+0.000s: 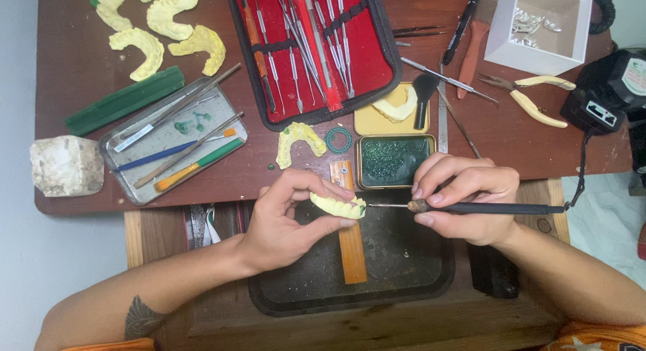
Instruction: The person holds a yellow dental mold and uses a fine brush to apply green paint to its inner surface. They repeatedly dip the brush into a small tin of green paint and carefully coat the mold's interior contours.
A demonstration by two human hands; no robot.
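Note:
My left hand [286, 220] pinches a small yellow dental cast [336, 206] between thumb and fingers, above a dark tray [410, 257]. My right hand [468, 196] grips a black corded tool [498, 208] like a pen, its thin metal tip touching the right end of the cast, where there is a green spot. An orange wooden block [352, 247] lies under the cast, across the tray.
A red instrument case [316, 48] lies open at the top. Several yellow casts [161, 28] sit top left, another [299, 137] near the middle. A metal tray of tools [171, 142], a green tin [393, 160], pliers [531, 95], a white box [538, 25] and a plaster block [66, 165] surround them.

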